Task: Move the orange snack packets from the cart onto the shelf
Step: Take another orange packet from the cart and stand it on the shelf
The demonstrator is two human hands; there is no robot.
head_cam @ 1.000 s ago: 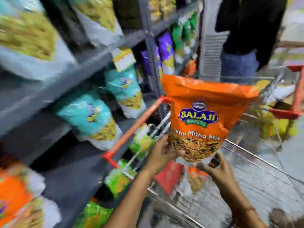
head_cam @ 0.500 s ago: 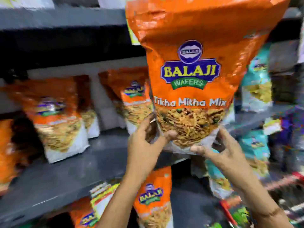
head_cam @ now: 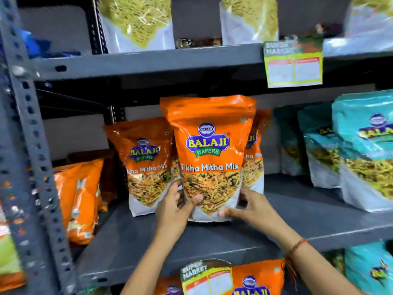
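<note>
Both hands grip the bottom corners of an orange snack packet [head_cam: 209, 154], held upright over the grey shelf [head_cam: 319, 213]. The left hand [head_cam: 176, 211] has its thumb on the front; the right hand [head_cam: 253, 206] has its fingers wrapped round the lower right edge. Just behind the packet stand more orange packets [head_cam: 146, 162]; to its right, teal packets [head_cam: 365, 150].

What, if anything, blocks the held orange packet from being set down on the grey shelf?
Nothing visible: the held orange packet, gripped by left hand and right hand, stands over bare grey shelf, in front of other orange packets.
</note>
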